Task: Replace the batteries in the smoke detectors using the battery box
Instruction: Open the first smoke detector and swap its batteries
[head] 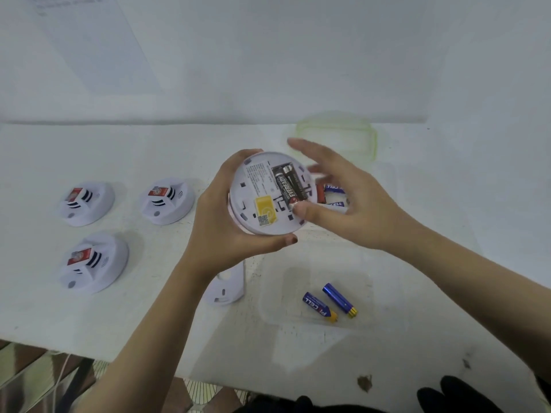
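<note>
Above the counter [149, 308], left hand [226, 231] grips the smoke detector [256, 204] while right hand [351, 204], fingers wide, thumbs a battery [287, 186] that may spring out.

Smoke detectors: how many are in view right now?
4. On the table, at left: far-left detector, middle detector, near-left detector. The fourth detector, back side up, is held in the left hand. None seem hidden.

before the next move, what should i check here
1. Grip: left hand holds the open detector by its rim: ok.
2. Black batteries lie in the bay: ok.
3. Fully seated, with the right hand pressing its thumb on one end: cannot tell.
4. Polarity: cannot tell.
5. Back cover on the table by the left forearm: ok.
6. Two blue batteries in the near clear box: ok.
</note>
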`<state>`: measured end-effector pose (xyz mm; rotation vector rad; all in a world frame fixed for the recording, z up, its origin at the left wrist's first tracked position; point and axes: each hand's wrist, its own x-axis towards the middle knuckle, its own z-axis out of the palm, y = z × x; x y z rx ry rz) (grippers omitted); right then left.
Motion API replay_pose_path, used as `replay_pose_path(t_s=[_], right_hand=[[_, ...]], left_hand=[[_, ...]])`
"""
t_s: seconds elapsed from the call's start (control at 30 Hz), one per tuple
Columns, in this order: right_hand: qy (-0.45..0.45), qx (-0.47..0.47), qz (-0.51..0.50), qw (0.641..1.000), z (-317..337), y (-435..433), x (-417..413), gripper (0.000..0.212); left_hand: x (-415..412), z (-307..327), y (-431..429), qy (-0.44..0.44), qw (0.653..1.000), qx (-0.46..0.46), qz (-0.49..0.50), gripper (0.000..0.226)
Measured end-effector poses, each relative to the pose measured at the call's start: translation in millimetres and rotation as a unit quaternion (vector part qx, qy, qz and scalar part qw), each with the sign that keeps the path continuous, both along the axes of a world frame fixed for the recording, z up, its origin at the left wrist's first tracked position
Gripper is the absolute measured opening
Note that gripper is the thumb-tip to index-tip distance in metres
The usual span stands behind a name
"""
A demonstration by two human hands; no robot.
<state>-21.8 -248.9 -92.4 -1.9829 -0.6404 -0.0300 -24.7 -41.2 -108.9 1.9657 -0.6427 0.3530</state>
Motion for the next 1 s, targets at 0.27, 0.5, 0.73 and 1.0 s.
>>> replay_pose_path(t_s=[0.27, 0.5, 0.73, 1.0], right_hand=[[0.250, 0.188, 0.081, 0.946, 18, 31, -15, 0.074], [0.252, 0.213, 0.039, 0.943, 20, 78, -23, 0.067], [0.300, 0.164, 0.053, 0.938, 12, 125, -34, 0.049], [0.144, -0.224, -0.142, 0.953, -36, 169, -72, 0.041]], left_hand=[[-15, 11, 25, -0.018, 1.000, 0.009, -0.002, 0.096], [-27, 16, 66, -0.010, 0.999, 0.027, 0.028, 0.100], [-39, 1, 120, 0.042, 0.997, -0.010, 0.061, 0.100], [-58, -33, 176, 0.149, 0.984, -0.019, 0.098, 0.106]])
